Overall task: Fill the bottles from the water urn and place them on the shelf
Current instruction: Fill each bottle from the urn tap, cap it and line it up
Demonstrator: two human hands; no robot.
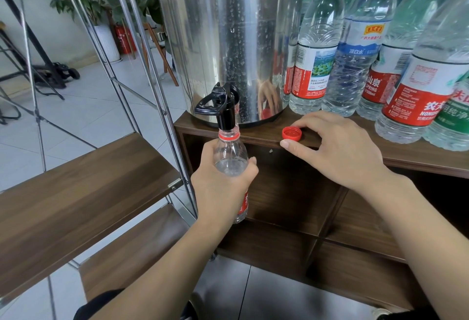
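A steel water urn (223, 35) stands on a wooden cabinet top (411, 154). Its black tap (223, 109) juts over the front edge. My left hand (220, 187) grips an uncapped clear bottle (229, 154) upright, its mouth right under the tap spout. Some water shows inside the bottle. My right hand (335, 147) rests on the cabinet edge, its fingers at a loose red cap (291, 133) lying upside down there.
Several capped water bottles (355, 48) stand in a row right of the urn. A metal-framed rack with wooden shelves (83, 192) stands at left, close to the cabinet. Open cabinet compartments (291, 192) lie below the hands.
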